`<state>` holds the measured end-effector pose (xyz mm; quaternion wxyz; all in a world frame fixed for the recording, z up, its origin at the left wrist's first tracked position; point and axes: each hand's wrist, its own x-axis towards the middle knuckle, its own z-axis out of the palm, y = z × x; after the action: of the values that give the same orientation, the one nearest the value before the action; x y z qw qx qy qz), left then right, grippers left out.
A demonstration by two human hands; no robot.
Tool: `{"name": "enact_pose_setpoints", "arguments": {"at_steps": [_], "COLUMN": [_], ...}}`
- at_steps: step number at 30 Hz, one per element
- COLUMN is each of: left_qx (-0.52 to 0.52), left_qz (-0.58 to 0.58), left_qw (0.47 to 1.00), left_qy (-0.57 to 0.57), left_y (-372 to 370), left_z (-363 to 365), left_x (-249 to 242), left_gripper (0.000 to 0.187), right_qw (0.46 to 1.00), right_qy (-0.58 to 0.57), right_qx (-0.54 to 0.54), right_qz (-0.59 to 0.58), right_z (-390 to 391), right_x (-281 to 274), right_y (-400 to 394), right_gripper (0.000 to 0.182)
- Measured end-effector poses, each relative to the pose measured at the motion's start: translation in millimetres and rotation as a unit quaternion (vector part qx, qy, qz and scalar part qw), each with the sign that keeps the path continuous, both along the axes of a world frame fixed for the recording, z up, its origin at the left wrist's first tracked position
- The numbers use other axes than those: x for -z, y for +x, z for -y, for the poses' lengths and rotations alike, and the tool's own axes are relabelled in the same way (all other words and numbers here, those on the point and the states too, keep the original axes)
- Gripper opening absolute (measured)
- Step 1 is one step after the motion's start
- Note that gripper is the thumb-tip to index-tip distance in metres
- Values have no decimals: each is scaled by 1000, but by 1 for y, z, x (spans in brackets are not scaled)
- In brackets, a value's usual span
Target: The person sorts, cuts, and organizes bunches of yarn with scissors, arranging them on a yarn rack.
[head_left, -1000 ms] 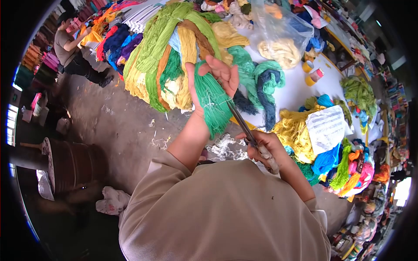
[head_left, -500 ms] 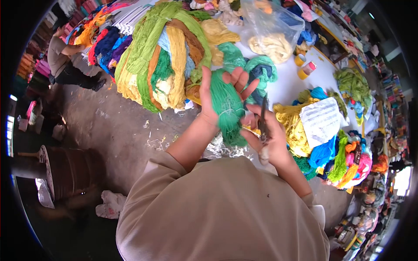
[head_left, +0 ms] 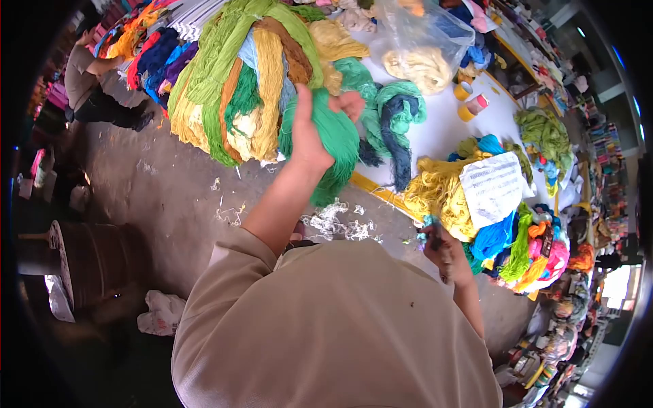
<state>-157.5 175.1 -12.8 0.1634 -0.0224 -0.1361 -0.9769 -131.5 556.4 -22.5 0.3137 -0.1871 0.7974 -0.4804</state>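
Note:
My left hand (head_left: pixel 309 139) is wrapped round a skein of green yarn (head_left: pixel 333 146), its thumb up on the near side and fingertips showing at the far side. The skein's loose strands hang down below the palm. Low on the right, my right hand (head_left: pixel 449 255) is closed round a pair of dark scissors (head_left: pixel 439 238), blurred by motion and partly hidden by the fingers. Beyond the held skein, pale green yarn (head_left: pixel 360 78) and a dark blue hank (head_left: pixel 398 129) lie at the table's edge.
A large bundle of green, yellow and brown yarn (head_left: pixel 211 68) stands left of the table (head_left: pixel 442 129). Yellow yarn (head_left: pixel 435 190) and a white printed sheet (head_left: pixel 493 187) lie to the right. Thread scraps (head_left: pixel 337 221) litter the floor. A person (head_left: pixel 98 81) stands far left, near a drum (head_left: pixel 95 262).
My left hand has moved left with the green skein. My right hand has drawn away from the skein, down and to the right, with the scissors. The view has shifted slightly.

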Motion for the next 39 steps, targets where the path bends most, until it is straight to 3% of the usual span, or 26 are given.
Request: {"name": "enact_pose_setpoints", "arguments": {"at_steps": [1, 2, 3, 5, 6, 7, 8, 9, 10, 11, 12, 14, 17, 20, 25, 27, 29, 31, 32, 33, 34, 35, 36, 37, 38, 39], "left_qx": [-1, -5, -8, 4, 24, 52, -18, -5, 9, 62, 111, -32, -53, -131, -128, -176, -136, -302, -173, -7, -70, -47, -104, -135, -137, -138], "left_qz": [0, 4, 8, 32, 51, 69, 167, 156, 148, 82, 18, 99, 79, 120, 70, 94, 46, 282, 164, 28, 151, 49, -143, -188, -167, -148], "left_qw": [1000, 994, 978, 969, 966, 963, 952, 964, 973, 988, 992, 986, 987, 971, 977, 968, 976, 904, 946, 982, 892, 804, 701, 620, 583, 545], "left_qy": [1, -105, -210, -247, -251, -256, -254, -215, -175, -114, -49, -134, -128, -160, -154, -152, -163, -112, -221, -185, -420, -591, -691, -750, -783, -814], "left_y": [2, 3, 6, 10, 9, 7, 11, 5, 1, 3, 3, 12, 25, 31, 33, 35, 34, 31, 41, 41, 46, 45, 25, 29, 30, 28], "left_z": [-7, -15, -20, -20, -14, -14, -23, -15, 3, 17, 32, 47, 68, 68, 97, 101, 99, 49, 87, 96, 61, 29, 7, -14, -31, -44], "left_x": [-4, -8, -11, -14, -8, -3, -25, -15, -2, 2, 3, -7, -14, -28, -18, -24, -27, -71, -20, 11, 5, -18, -40, -68, -76, -81], "left_gripper": [65, 65, 65, 66, 66, 67, 65, 64, 62, 60, 58, 54, 52, 53, 51, 51, 49, 47, 50, 55, 52, 37, 41, 60, 67, 73], "right_qw": [989, 971, 971, 978, 987, 978, 932, 911, 927, 893, 875, 838, 798, 802, 801, 810, 816, 911, 927, 925, 929, 838, 943, 943, 950, 941], "right_qy": [143, 221, 222, 172, 71, -109, -273, -317, -309, -387, -392, -468, -519, -495, -490, -464, -442, -158, -70, -172, -145, -403, -213, -250, -208, -264], "right_qx": [-20, 13, 12, 105, 80, 175, 216, 248, 212, 231, 285, 281, 300, 331, 340, 356, 369, 366, 326, 321, 291, 326, 222, 207, 112, 57], "right_qz": [-36, -86, -86, -48, -118, -28, 102, 93, -28, 19, 17, 22, 60, 41, 48, 41, 48, -106, -171, -111, -175, 172, -131, -75, -206, -203], "right_z": [-17, -33, -44, -61, -50, -38, -33, -22, -13, -12, -12, -9, -17, -16, -16, -20, -25, -32, -48, -30, -16, -11, 21, 45, 70, 92], "right_x": [10, 36, 56, 81, 69, 60, 53, 38, 14, 6, -4, -19, -18, -17, -13, -11, -4, -3, 36, 23, 29, 22, 16, 2, -13, -28], "right_y": [-2, -3, -7, -11, -9, -5, -16, -24, -24, -31, -35, -37, -37, -35, -34, -33, -32, -27, -39, -33, -33, -48, -36, -37, -33, -30], "right_gripper": [31, 29, 29, 28, 27, 32, 37, 45, 53, 59, 60, 55, 54, 54, 51, 50, 45, 45, 46, 47, 49, 55, 64, 71, 76, 84]}}
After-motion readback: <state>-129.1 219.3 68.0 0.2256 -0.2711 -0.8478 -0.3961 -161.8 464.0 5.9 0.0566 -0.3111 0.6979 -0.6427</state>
